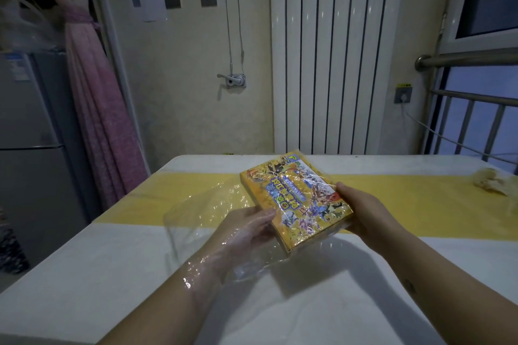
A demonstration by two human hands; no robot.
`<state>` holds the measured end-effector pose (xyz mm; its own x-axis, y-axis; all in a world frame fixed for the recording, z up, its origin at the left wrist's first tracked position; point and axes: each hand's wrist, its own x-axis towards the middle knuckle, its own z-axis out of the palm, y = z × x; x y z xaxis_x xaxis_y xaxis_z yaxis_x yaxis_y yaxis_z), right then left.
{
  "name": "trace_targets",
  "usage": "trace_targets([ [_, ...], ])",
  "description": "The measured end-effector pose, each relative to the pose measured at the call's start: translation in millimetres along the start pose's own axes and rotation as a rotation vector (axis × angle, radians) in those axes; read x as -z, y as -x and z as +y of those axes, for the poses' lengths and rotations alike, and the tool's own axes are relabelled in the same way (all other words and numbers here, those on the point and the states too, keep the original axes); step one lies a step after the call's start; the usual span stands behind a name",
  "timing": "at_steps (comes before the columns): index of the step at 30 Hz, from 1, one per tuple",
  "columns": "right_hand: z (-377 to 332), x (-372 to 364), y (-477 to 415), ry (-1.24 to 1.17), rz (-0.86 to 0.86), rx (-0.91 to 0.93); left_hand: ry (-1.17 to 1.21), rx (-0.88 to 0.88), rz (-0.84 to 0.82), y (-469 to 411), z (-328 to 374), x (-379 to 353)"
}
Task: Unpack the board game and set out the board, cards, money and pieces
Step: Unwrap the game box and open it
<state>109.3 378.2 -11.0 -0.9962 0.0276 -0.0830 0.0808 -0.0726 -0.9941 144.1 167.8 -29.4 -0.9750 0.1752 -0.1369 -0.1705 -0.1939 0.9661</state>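
Note:
A yellow board game box [297,202] with colourful cartoon print hangs tilted above the table, partly inside a clear plastic bag [207,213]. My right hand [361,210] grips the box's right edge, thumb on top. My left hand [249,228] lies inside or under the loose plastic and holds the box's left edge; its fingers show through the film. The plastic bag billows out to the left and drapes over my left wrist. The box is closed, so nothing of its contents shows.
The table [112,274] has a white cover with a yellow band [420,204] across it. A crumpled pale thing [493,180] lies at the far right edge. Beyond the table stand a radiator [330,64], a pink curtain [98,120] and a grey fridge [28,148].

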Motion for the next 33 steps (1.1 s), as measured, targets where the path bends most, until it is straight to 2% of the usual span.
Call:
trace_targets([
  [3,-2.4,6.6,-2.6,0.037,0.051,0.026,0.003,-0.127,0.038,7.3,1.8,2.8],
  [6,-1.6,6.9,-3.1,0.060,0.106,0.057,0.018,-0.222,-0.034,22.2,9.2,2.6],
  [11,5.1,1.4,-10.7,0.043,0.267,0.177,-0.092,-0.359,0.118,20.6,18.2,11.1],
  [16,4.0,0.9,-17.9,0.070,0.359,0.232,-0.170,-0.462,0.132,32.5,21.7,20.8],
  [18,1.8,-3.1,-16.3,0.083,0.370,0.249,-0.098,-0.470,0.171,35.3,22.9,19.5],
  [21,-2.9,-8.6,-11.9,0.055,0.305,0.238,-0.049,-0.468,0.199,29.9,21.0,18.0],
  [25,-12.5,-7.6,-5.8,0.018,0.030,-0.025,-0.094,-0.440,0.204,32.9,21.8,28.5],
  [27,-14.0,-6.2,-4.4,0.034,-0.082,-0.071,-0.136,-0.438,0.206,30.7,23.4,33.7],
  [29,-14.2,-3.9,-5.3,0.032,-0.098,-0.016,-0.129,-0.451,0.230,26.7,24.7,36.6],
  [32,-14.8,0.0,-9.7,0.016,-0.010,0.095,-0.173,-0.475,0.217,25.6,28.9,37.1],
  [33,-14.9,1.4,-11.2,-0.002,0.029,0.112,-0.146,-0.469,0.260,24.3,28.6,39.6],
])
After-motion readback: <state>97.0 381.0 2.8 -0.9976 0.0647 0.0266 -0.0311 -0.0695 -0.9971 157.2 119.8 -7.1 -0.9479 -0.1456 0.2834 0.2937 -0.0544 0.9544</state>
